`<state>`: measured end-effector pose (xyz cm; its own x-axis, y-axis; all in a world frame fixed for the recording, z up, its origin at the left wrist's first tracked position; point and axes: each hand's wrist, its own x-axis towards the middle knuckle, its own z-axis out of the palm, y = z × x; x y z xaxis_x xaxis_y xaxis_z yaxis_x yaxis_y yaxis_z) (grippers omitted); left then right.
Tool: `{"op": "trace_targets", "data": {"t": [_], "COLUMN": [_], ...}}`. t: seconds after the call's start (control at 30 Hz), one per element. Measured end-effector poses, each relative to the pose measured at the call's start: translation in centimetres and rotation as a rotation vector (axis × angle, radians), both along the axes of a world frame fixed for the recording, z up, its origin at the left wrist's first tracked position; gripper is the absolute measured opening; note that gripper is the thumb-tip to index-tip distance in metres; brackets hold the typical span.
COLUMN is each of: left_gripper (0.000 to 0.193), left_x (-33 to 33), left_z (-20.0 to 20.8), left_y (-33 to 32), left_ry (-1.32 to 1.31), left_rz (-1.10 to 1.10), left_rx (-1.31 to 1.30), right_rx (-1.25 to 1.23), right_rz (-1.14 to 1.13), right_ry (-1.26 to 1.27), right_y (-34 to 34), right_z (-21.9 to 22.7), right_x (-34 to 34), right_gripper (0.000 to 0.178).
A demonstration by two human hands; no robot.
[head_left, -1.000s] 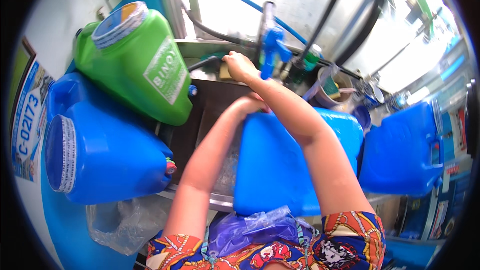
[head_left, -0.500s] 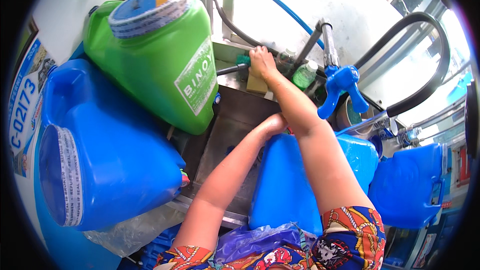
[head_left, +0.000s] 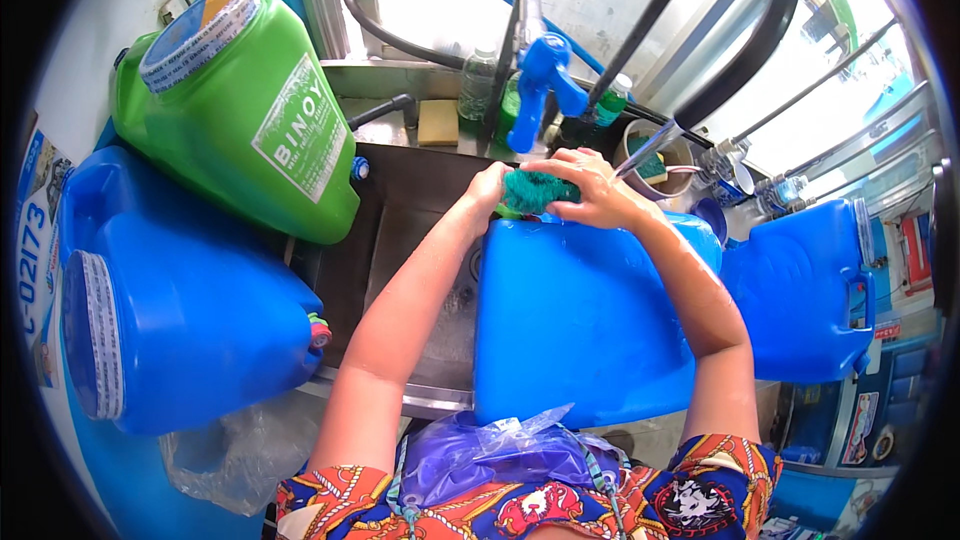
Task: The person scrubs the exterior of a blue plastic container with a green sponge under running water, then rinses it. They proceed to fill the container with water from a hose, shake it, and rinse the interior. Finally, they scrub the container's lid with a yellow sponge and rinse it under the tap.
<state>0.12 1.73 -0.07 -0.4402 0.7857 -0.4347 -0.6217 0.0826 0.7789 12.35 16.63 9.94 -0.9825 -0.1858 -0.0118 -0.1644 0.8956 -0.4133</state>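
Right hand [head_left: 600, 192]: was curled, pinching a green scrubber [head_left: 536, 192] between thumb and fingers.
Left hand [head_left: 488, 190]: was beside the scrubber; its fingers were partly hidden, so grip could not be told.
Scrubber: sat between both hands, at the far end of a blue container [head_left: 585, 325].
Sink [head_left: 425, 265]: was dark metal, left of the container.
Surface [head_left: 370, 82]: beyond the sink, carried a yellow sponge [head_left: 438, 123].
Left side: held a green jug [head_left: 235, 130], far, and a blue jug [head_left: 205, 300], near.
Room: had a white wall [head_left: 85, 55] left, bright window [head_left: 620, 10] far.
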Motion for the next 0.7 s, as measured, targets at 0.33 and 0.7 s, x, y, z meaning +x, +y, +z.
{"op": "trace_targets", "data": {"t": [0.33,0.7], "left_gripper": [0.04,0.049], "left_x": [3.0,3.0], "left_z": [0.0,-0.7], "left_y": [1.5,1.5], "left_ry": [-0.205,-0.123], "left_rz": [-0.32,-0.24], "left_rx": [0.274,0.13], "right_rx": [0.109,0.082], "right_rz": [-0.196,-0.137], "right_ry": [0.338,0.318], "right_y": [0.1,0.4], "right_z": [-1.5,-2.6], "right_x": [3.3,2.8], "right_gripper": [0.063,0.056]}}
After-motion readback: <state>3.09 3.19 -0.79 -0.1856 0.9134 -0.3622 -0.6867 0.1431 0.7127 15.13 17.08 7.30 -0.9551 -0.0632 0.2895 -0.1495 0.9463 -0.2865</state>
